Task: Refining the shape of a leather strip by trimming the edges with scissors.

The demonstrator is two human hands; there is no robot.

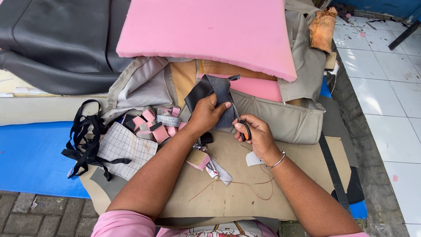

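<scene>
My left hand [205, 115] grips a dark grey piece of leather-backed foam [210, 90], holding it up over the beige seat cover [289, 120]. My right hand [255, 134] holds scissors [242, 125] with orange and black handles; the blades point up along the right edge of the dark piece. A thin bracelet sits on my right wrist. Both hands work above a tan sheet [232, 184] with a loose brown thread on it.
A thick pink foam slab [210, 30] lies behind. Several pink and grey offcuts [153, 125], a checked cloth [125, 149] and black straps [85, 138] lie at left. A black seat cover [57, 39] is at the back left, white tiled floor [386, 87] at the right.
</scene>
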